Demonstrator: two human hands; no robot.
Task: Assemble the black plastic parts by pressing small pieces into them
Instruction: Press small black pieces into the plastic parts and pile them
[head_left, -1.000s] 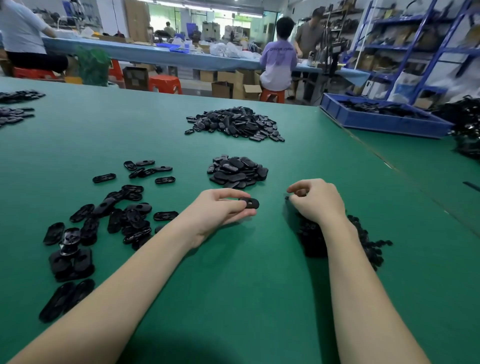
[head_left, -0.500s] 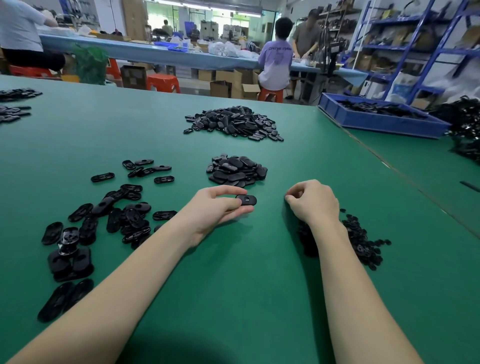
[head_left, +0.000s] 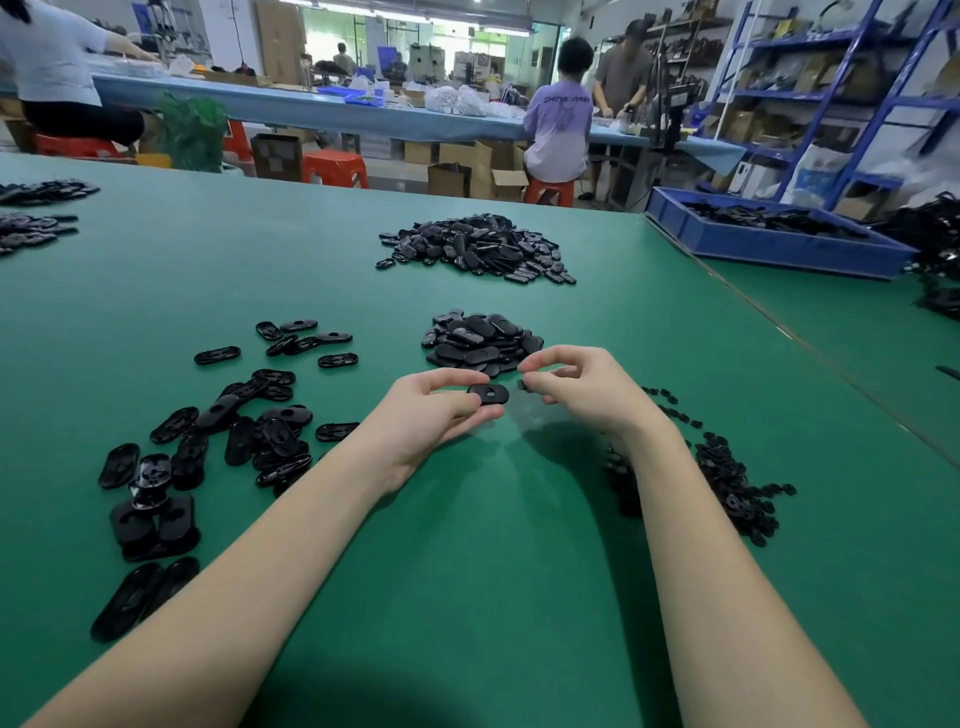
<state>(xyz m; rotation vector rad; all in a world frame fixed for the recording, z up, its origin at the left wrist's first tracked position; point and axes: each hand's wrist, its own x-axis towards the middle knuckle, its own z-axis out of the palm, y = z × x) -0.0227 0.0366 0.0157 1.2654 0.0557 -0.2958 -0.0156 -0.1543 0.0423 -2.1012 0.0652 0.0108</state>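
My left hand (head_left: 434, 408) pinches a black oval plastic part (head_left: 489, 394) between thumb and fingers, just above the green table (head_left: 467, 597). Right beside it, my right hand (head_left: 582, 387) pinches a small black piece (head_left: 521, 385) at its fingertips, a short gap from the oval part's right end. A heap of small black pieces (head_left: 727, 478) lies under and behind my right forearm. A compact pile of oval parts (head_left: 480, 343) sits just beyond both hands.
Loose oval parts (head_left: 228, 431) are scattered to the left. A larger heap (head_left: 480, 249) lies farther back. A blue bin (head_left: 769, 239) of parts stands at the back right. More parts (head_left: 31, 215) sit at the far left. People work at a distant bench.
My right hand has lifted off the heap of small pieces and moved left toward the oval part. My left hand has stayed in place, holding the part.
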